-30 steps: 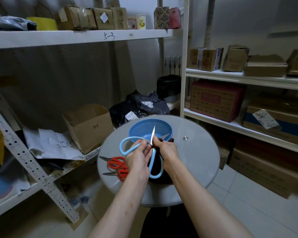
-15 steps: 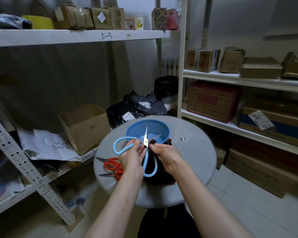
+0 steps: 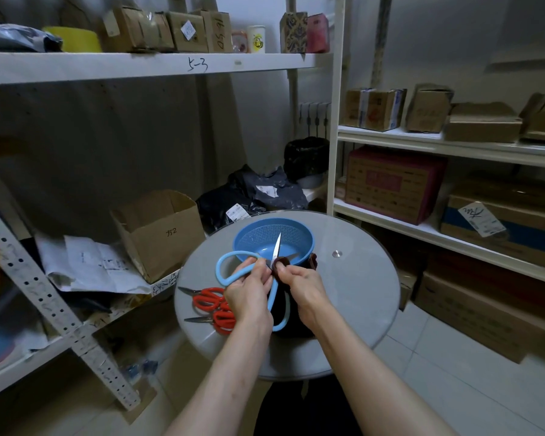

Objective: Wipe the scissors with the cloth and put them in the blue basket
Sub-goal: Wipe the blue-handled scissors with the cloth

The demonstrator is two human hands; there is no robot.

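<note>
Scissors with big pale-blue loops are sitting in the left hand, whose fingers are curling round the handle just below the pivot and gripping it above the table. The right hand is pinching a fold of the dark cloth between thumb and fingertips. That fold is pressing against the blades right at the pivot, just beside the left fingertips. The blades are standing apart: one is pointing up and away, its tip showing in front of the basket, while the other is poking out to the right past the pinched fold. One loop is sticking out to the left of the left hand. The other is hanging down between the two wrists, in front of the rest of the cloth, which is bunching darkly under the hands; whether it is resting on the table or hanging cannot be told. The basket is sitting on the far side of the table, just beyond the hands. Two red scissors are lying on the table left of the left hand, tips pointing left. Past the table, an open box is resting on a low shelf.
</note>
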